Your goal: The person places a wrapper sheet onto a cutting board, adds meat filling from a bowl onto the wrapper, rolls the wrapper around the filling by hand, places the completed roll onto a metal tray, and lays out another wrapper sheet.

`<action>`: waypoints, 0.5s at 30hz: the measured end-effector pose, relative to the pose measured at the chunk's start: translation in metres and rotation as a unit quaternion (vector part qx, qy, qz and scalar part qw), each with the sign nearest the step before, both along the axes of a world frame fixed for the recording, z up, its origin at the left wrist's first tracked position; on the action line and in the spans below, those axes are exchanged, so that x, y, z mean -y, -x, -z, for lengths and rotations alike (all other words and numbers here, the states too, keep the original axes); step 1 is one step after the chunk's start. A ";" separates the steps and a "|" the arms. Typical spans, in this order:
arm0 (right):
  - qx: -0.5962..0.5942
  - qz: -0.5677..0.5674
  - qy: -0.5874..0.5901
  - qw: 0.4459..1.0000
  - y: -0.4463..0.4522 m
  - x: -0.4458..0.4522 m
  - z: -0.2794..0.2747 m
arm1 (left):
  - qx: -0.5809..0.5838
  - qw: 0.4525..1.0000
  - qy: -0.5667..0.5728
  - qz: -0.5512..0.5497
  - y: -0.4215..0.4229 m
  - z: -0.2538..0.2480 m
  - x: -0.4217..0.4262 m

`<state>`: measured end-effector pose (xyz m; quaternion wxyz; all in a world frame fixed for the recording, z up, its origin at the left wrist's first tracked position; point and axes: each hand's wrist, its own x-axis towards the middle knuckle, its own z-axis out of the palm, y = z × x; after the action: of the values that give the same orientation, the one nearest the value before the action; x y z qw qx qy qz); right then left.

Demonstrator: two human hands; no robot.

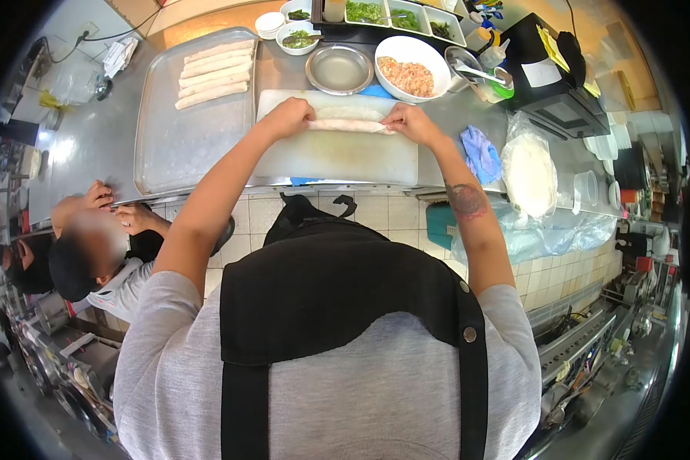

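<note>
Over the white cutting board (345, 161), a long pale filled roll (350, 125) lies lengthwise, parallel to the counter edge. At its left end, my left hand (290, 117) pinches it with closed fingers. My right hand (409, 123) pinches the opposite end the same way. Just behind the roll, a pale translucent wrapper (349, 113) lies on the board; whether it is joined to the roll, I cannot tell. Beyond my right hand stands a white bowl (435, 57) of pinkish minced filling (406, 77). A round metal dish (340, 70) sits behind the board.
To the left, a large metal tray (184, 146) bears several finished rolls (216, 73). Bins of chopped greens (406, 17) stand at the back. On the right are a blue cloth (481, 153) and a plastic-wrapped white stack (529, 172). A co-worker (100, 245) is at lower left.
</note>
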<state>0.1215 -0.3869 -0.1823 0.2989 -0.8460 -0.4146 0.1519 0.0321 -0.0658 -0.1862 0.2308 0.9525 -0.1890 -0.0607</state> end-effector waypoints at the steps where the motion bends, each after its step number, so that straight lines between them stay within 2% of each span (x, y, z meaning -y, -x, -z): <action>1: 0.020 0.006 0.012 1.000 0.000 -0.001 -0.001 | 0.000 1.000 0.000 0.000 -0.004 0.000 -0.002; 5: 0.086 0.008 0.053 0.995 0.014 -0.007 -0.007 | -0.017 1.000 -0.002 0.012 -0.011 0.001 -0.004; 7: 0.218 0.003 0.037 0.975 0.029 -0.011 -0.011 | -0.013 1.000 -0.009 0.016 -0.011 -0.002 -0.002; 10: 0.265 -0.041 -0.015 0.963 0.040 -0.005 -0.002 | -0.022 1.000 -0.001 0.001 -0.010 0.003 -0.002; 15: 0.226 0.000 -0.051 0.973 0.049 -0.003 0.001 | -0.040 0.999 0.007 -0.023 -0.005 0.008 -0.003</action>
<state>0.0725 -0.3838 -0.1835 0.2405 -0.8419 -0.4789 -0.0644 0.0369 -0.0627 -0.1942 0.2463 0.9518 -0.1582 -0.0919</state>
